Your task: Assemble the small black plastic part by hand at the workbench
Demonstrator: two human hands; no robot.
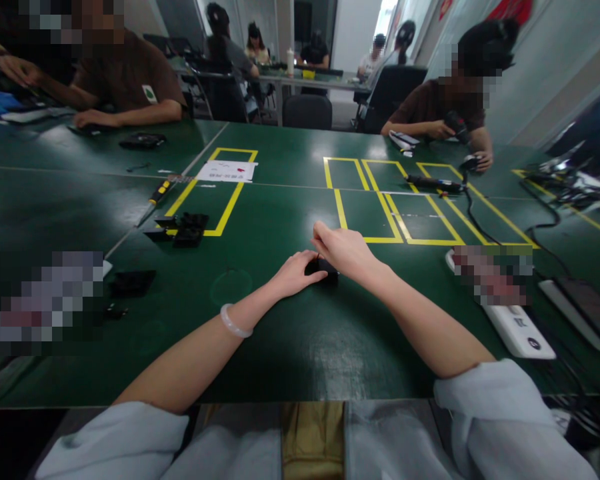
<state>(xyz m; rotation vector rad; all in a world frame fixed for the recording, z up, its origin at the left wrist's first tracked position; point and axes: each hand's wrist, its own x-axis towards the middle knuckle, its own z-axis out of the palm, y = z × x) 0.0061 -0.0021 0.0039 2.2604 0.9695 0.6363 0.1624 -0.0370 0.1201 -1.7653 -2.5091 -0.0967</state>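
A small black object (pixel 329 272) rests on the green table (pixel 280 340) in front of me. My left hand (pixel 300 272) grips its left side, thumb at the near edge and fingers around the back. Just above it, my right hand (pixel 344 248) has its fingers curled together; a thin dark tip shows below them, too small to name. A pale bracelet (pixel 236 321) circles my left wrist.
Black parts (pixel 185 229) and a yellow-black screwdriver (pixel 161 191) lie to the left. Yellow tape rectangles and a black tool (pixel 435 183) lie ahead. A white power strip (pixel 520 330) with cables is at right. People sit across the table.
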